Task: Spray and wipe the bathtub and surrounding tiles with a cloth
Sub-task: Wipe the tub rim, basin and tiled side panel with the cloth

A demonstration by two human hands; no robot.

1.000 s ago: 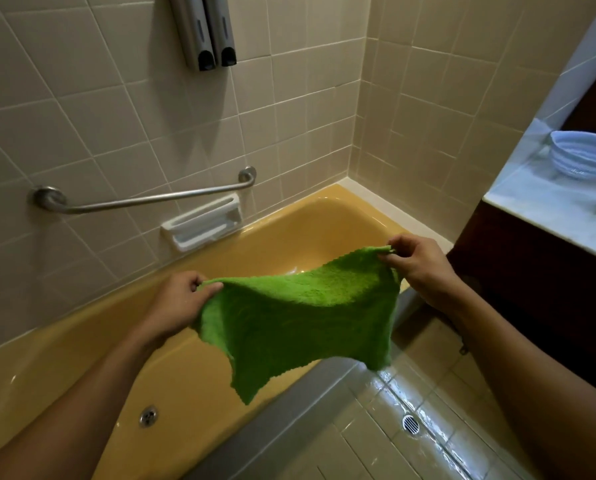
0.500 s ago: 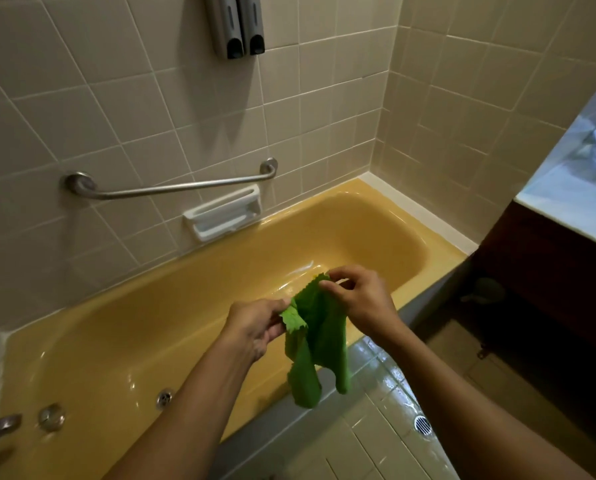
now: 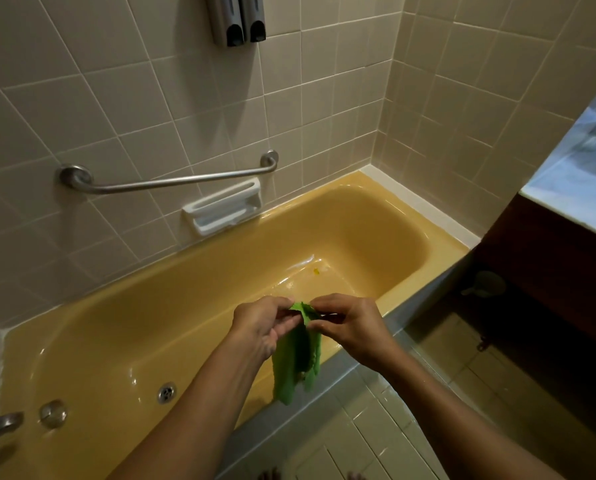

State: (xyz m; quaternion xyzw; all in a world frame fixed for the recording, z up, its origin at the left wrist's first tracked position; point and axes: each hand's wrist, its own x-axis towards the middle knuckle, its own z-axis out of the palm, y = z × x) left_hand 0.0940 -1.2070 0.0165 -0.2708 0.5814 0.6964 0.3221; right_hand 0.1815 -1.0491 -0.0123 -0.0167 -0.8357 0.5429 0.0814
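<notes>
While I stand over the yellow bathtub [image 3: 123, 341], my left hand [image 3: 262, 325] and right hand [image 3: 353, 327] pinch the top of a hanging green cloth [image 3: 295, 365].

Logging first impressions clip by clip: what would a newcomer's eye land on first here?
The bright green cloth stands out first: it hangs at centre frame over the near rim, pinched at its top by the left hand and the right hand. Behind it the yellow tub fills the middle of the frame, with a steel bar on the tiled wall above.
</notes>
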